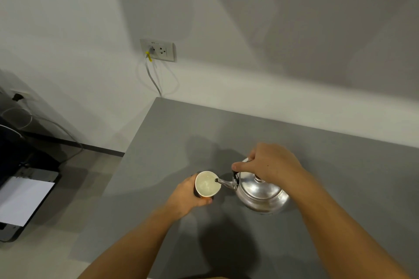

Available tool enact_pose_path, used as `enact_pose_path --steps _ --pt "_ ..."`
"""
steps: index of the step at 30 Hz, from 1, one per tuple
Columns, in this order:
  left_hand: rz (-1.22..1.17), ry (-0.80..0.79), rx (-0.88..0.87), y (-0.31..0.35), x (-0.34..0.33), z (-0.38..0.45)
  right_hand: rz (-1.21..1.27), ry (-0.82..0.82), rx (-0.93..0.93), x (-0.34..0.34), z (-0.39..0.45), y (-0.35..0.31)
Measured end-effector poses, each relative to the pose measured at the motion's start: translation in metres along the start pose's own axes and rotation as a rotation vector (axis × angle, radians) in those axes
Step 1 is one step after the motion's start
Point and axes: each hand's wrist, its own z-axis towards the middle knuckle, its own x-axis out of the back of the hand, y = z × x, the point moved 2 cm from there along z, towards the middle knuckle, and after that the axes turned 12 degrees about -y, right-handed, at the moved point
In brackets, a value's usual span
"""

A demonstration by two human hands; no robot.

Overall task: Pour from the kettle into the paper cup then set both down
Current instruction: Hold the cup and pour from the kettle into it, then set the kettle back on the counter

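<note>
- While my left hand (pixel 189 197) wraps its fingers round the paper cup (pixel 207 184), I hold it beside the kettle.
- My right hand (pixel 269 164) is clenched on the handle of the steel kettle (pixel 260 195), spout tip over the cup's rim.
- Both sit above the grey table (pixel 340 188).

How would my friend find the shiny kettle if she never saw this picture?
Look at the big grey table against the white wall. Near its middle two hands meet: the right hand grips the handle of the kettle. It is the only silver metal thing there, round, with a thin spout reaching over the paper cup held in the left hand.
</note>
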Motion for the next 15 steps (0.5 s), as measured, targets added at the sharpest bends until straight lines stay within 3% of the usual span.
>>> enact_pose_path --steps 15 --pt "0.197 0.011 0.141 0.008 0.016 0.007 0.280 0.074 0.076 0.000 -0.007 0.054"
